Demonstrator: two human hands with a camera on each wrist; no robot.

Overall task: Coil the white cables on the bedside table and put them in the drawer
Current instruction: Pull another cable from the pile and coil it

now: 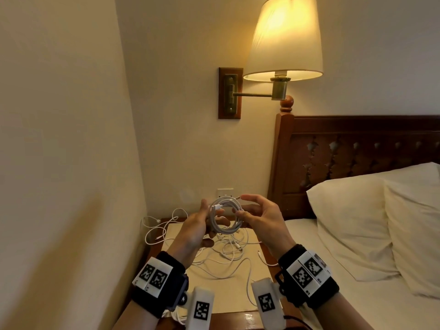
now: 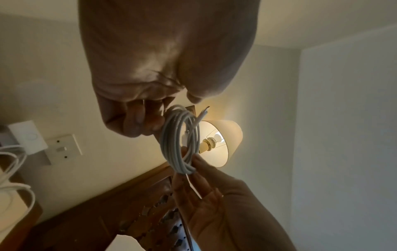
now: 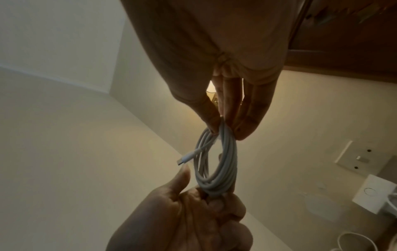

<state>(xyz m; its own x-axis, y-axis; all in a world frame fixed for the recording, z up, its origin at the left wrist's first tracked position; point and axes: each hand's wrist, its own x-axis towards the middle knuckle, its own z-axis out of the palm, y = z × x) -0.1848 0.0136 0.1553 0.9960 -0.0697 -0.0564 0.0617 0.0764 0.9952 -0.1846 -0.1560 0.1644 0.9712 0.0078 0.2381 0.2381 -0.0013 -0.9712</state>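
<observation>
Above the worktop (image 1: 240, 277), my left hand (image 1: 197, 225) and right hand (image 1: 259, 217) pinch opposite sides of the upright coiled cable (image 1: 225, 216).

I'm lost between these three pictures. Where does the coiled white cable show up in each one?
Head view: coil sits low in the middle, held between both hands over the table.
Left wrist view: coil at the centre, in front of the lit lamp.
Right wrist view: coil just below centre, pinched from above, gripped below.
Shared landmark: the wall socket.
</observation>
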